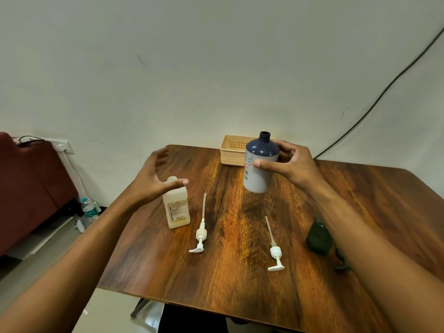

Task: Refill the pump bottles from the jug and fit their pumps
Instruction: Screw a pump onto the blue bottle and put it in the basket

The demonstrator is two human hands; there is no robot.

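— Forearms come in from both bottom corners, bare. What sits on the table point(240, 272) closest to us?

— Two white pumps lie flat on the wood, dip tubes pointing away: the left pump point(200, 233) just right of the jug, the right pump point(275, 251) nearer the front edge. They are well apart from each other.

— And the jug?

— The pale jug point(176, 205) stands upright at the table's left side, cap on. The left hand point(153, 176) hovers at its top, fingers spread wide and blurred; the thumb tip crosses in front of the cap, but I cannot tell whether it touches.

— Where is the bottle?

— The right hand point(292, 165) grips the blue-and-grey bottle point(258, 164) clear of the tabletop, slightly tilted, its neck uncapped. The thumb presses on the front of the body, and the other fingers curl round the far side.

— Anything else?

— A cream slotted basket point(233, 151) stands at the back edge, behind the bottle. A dark object point(318, 237) lies by the right forearm, partly hidden. A black cable point(384, 92) runs down the wall.
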